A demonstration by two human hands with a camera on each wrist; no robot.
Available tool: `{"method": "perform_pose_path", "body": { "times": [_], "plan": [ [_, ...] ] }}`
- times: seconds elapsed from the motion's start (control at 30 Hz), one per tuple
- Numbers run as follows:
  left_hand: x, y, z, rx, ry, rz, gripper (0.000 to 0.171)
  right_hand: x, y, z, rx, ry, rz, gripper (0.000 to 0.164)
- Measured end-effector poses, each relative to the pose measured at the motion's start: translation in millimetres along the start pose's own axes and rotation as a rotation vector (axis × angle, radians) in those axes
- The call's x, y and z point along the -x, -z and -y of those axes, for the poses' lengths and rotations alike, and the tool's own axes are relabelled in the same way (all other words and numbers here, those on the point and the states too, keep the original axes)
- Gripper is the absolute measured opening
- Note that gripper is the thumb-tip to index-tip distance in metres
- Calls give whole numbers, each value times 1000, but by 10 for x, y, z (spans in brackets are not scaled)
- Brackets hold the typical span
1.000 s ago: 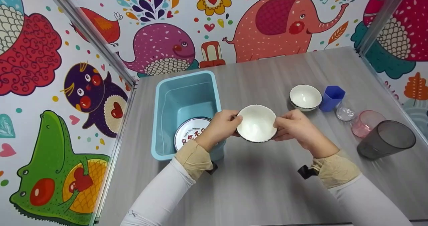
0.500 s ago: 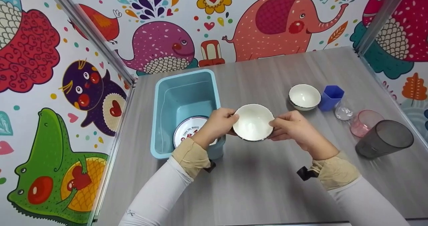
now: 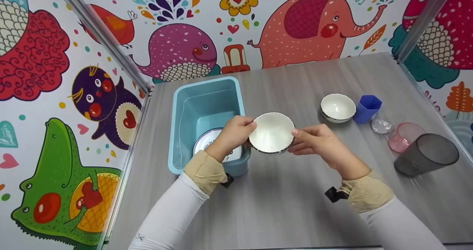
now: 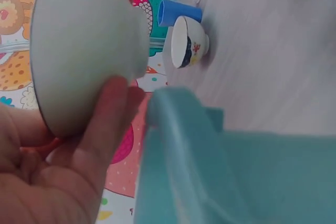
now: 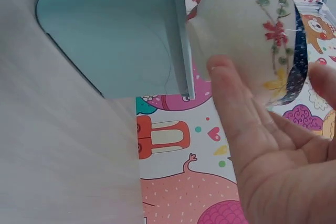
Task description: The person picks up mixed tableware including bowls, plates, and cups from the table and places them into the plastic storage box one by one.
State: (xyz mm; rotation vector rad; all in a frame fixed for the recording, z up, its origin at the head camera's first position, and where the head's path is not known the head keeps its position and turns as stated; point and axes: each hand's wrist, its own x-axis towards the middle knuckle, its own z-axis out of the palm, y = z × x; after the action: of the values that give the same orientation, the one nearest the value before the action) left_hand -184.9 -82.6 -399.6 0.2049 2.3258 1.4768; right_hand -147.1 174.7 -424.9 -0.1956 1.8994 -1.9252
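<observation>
Between my two hands a white bowl [image 3: 272,132] with a dark rim is held up beside the blue tub [image 3: 242,91]. My left hand [image 3: 230,134] pinches its left edge, thumb at the rim and fingers underneath. On the other side my right hand [image 3: 320,146] grips the right edge the same way. The right wrist view shows red flowers and green leaves painted on the bowl's outside [image 5: 247,30]. Inside the tub lies a white plate [image 3: 207,141] with printed lettering, partly covered by my left hand and wrist.
At the right of the grey table [image 3: 281,205] stand a second white bowl [image 3: 338,107], a blue hexagonal cup [image 3: 367,108], a small clear glass [image 3: 381,125], a pink cup [image 3: 404,137] and a tall grey cup [image 3: 425,154]. Cartoon-printed walls [image 3: 244,24] enclose the table at back and sides.
Both hands have carried the bowl a little to the left and slightly up, toward the tub. The things on the right have stayed in place.
</observation>
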Motion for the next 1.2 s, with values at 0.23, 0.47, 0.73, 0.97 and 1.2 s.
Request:
{"method": "perform_pose_path", "body": {
  "times": [0.23, 0.47, 0.73, 0.97, 1.2],
  "plan": [
    [13, 109, 3, -20, 12, -43, 29, -12, -44, -63, 57, 30, 51, 47],
    [5, 254, 6, -46, 17, -68, 29, -53, -143, -166, 124, 1, 82, 54],
    [14, 447, 34, -83, 44, -108, 28, -229, -488, -249, 184, -8, 91, 49],
    [44, 596, 80, -139, 52, -153, 29, -371, -760, -316, 270, -15, 65, 43],
    [81, 729, 117, -198, 52, -179, 28, -443, -892, -368, 240, -69, 46, 43]
  ]
}}
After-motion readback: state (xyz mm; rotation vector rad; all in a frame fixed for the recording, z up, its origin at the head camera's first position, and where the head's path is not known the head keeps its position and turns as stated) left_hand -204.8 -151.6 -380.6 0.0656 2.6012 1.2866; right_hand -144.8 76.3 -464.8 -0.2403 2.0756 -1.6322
